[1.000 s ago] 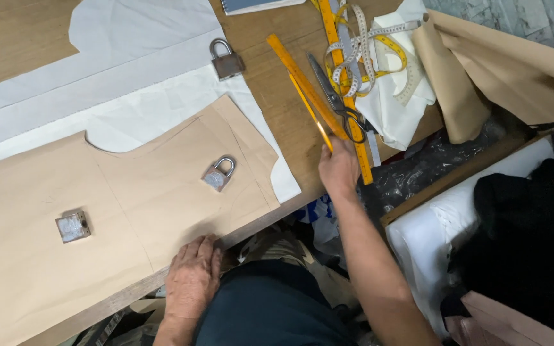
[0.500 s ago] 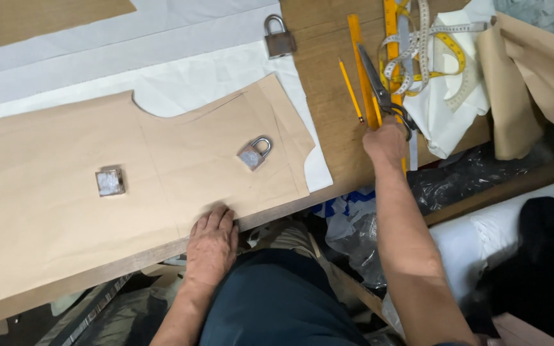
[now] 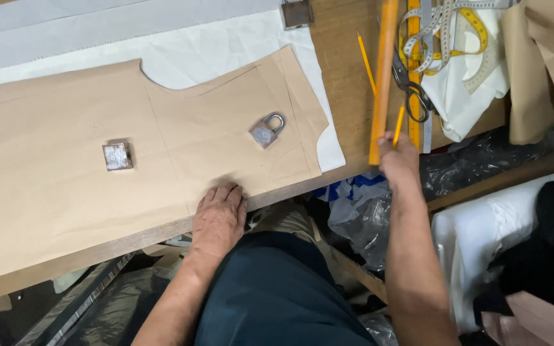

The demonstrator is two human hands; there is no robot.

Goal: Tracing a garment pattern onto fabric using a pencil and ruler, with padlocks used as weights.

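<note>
A wooden worktable [image 3: 344, 83] fills the upper part of the view, spread with white cloth [image 3: 181, 57] and a tan paper pattern piece [image 3: 65, 186] lying on top of it. The left hand [image 3: 218, 220] rests flat and spread on the near edge of the pattern, palm down, holding nothing. Just beyond its fingers a padlock [image 3: 266, 132] sits on the paper as a weight, and a square metal block [image 3: 117, 156] lies further off to that hand's left. The right hand [image 3: 399, 161] is at the table's near edge, closed around the lower end of a long orange ruler [image 3: 383, 77], with a yellow pencil [image 3: 398, 127] also pinched in its fingers. Another yellow pencil [image 3: 367, 61] lies on the bare wood just left of the ruler. Beyond the right hand lie scissors [image 3: 411, 90], and a coiled tape measure [image 3: 450, 25] further off.
</note>
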